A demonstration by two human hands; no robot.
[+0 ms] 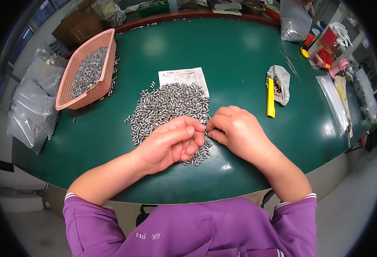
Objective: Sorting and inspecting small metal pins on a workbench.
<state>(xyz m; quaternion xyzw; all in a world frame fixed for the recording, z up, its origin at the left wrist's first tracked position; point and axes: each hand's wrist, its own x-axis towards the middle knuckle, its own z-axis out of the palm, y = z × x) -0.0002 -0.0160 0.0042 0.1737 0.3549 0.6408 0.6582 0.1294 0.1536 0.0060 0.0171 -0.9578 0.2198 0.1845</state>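
A heap of small, shiny metal pins (167, 103) is spread over the middle of the green table, partly covering a white printed sheet (181, 76). Above its near edge is my left hand (169, 143), turned partly palm up with its fingers curled in and the thumb against the index finger. Anything inside those fingers is hidden. My right hand (235, 130) meets the left fingertips at the heap's right edge, its thumb and fingers pinched together. What they hold is too small to make out. A smaller patch of loose pins (197, 158) lies below the hands.
A pink plastic basket (109, 70) of similar pins stands at the left, beside filled clear bags (34, 111). To the right lie a yellow-handled cutter (270, 98), a grey cloth or pouch (282, 79) and thin wires (290, 64). Another bag (293, 25) stands at the back right.
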